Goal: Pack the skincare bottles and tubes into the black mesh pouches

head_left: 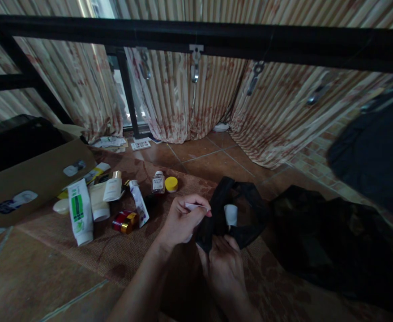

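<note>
Low in the middle, my left hand (183, 219) is closed, and a bit of white shows between its fingers; most of that small white item is hidden. It is beside the near-left rim of a black bag (252, 212). My right hand (225, 266) grips the bag's near edge. Inside the bag's mouth a white cap-like end (230, 214) shows. To the left on a brown mat lie a white-and-green tube (79, 212), a cream tube (99, 203), a gold-capped bottle (113, 188), a slim white tube (138, 203) and a red jar with a gold lid (125, 222).
A clear bottle with a white cap (158, 182) stands near a yellow-lidded jar (171, 184). At the left is a cardboard box (38, 183) with something black in it. More black bags (327, 237) lie to the right. A dark metal bar (196, 38) with hooks crosses above, before curtains.
</note>
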A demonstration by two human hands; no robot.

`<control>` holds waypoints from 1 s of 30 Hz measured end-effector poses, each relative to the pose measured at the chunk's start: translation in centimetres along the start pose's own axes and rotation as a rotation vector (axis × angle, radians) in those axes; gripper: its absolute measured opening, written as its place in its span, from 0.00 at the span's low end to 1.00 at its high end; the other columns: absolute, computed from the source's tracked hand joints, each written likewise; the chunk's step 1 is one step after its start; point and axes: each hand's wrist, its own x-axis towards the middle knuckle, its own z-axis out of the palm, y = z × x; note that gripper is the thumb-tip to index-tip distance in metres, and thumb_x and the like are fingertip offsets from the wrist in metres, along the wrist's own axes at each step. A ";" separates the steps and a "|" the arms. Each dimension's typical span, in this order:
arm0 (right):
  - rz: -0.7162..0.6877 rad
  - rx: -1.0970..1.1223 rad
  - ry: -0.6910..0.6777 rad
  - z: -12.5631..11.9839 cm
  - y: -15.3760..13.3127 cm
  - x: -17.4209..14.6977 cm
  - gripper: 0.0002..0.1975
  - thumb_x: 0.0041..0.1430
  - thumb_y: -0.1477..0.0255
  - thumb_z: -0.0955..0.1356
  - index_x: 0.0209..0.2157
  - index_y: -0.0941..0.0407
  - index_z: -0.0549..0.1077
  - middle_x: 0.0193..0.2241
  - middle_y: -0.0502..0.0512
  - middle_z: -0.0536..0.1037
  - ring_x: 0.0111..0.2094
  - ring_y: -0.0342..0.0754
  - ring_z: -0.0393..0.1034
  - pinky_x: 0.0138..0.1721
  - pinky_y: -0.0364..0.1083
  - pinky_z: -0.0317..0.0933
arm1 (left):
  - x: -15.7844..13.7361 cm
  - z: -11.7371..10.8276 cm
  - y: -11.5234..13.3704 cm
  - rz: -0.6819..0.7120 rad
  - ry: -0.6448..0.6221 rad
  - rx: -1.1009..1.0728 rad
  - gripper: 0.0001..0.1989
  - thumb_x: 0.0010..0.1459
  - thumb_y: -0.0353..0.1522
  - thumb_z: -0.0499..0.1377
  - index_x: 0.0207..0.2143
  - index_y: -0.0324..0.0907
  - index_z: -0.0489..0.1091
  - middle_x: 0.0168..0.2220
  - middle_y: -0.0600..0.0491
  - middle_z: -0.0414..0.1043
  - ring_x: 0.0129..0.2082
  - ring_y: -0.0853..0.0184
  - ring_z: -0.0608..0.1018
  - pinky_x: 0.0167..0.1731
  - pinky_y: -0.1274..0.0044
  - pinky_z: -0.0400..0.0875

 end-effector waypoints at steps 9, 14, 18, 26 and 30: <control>-0.022 -0.013 0.024 0.0 0.0 0.0 0.15 0.68 0.71 0.60 0.29 0.56 0.71 0.24 0.52 0.73 0.27 0.47 0.67 0.40 0.49 0.53 | 0.0 0.0 0.2 -0.016 0.013 0.011 0.08 0.48 0.31 0.58 0.22 0.38 0.74 0.18 0.55 0.68 0.17 0.74 0.65 0.18 0.81 0.55; -0.010 -0.008 0.007 0.0 0.0 0.0 0.15 0.68 0.72 0.60 0.29 0.57 0.72 0.25 0.52 0.73 0.27 0.47 0.67 0.40 0.49 0.53 | 0.0 -0.1 0.2 -0.042 0.037 -0.020 0.08 0.47 0.31 0.58 0.21 0.38 0.74 0.17 0.55 0.68 0.15 0.75 0.63 0.17 0.82 0.53; -0.008 -0.003 0.012 0.0 0.0 -0.1 0.15 0.68 0.71 0.59 0.29 0.57 0.71 0.24 0.52 0.73 0.27 0.47 0.66 0.39 0.49 0.53 | -0.1 -0.1 0.4 -0.043 0.052 -0.021 0.08 0.46 0.30 0.57 0.20 0.38 0.75 0.17 0.54 0.69 0.15 0.74 0.64 0.17 0.81 0.54; -0.017 0.004 0.012 0.1 0.0 0.0 0.15 0.68 0.72 0.59 0.29 0.56 0.71 0.24 0.52 0.73 0.27 0.47 0.67 0.41 0.49 0.53 | -0.2 -0.1 0.3 -0.066 0.037 -0.117 0.08 0.44 0.30 0.56 0.20 0.38 0.75 0.18 0.53 0.72 0.14 0.75 0.63 0.16 0.81 0.53; -0.011 0.002 0.003 0.2 0.0 -0.1 0.14 0.68 0.72 0.60 0.29 0.56 0.71 0.24 0.52 0.73 0.27 0.47 0.67 0.41 0.49 0.53 | -0.1 -0.3 0.0 -0.075 0.050 -0.173 0.09 0.43 0.29 0.55 0.20 0.38 0.75 0.18 0.52 0.73 0.15 0.74 0.65 0.16 0.81 0.55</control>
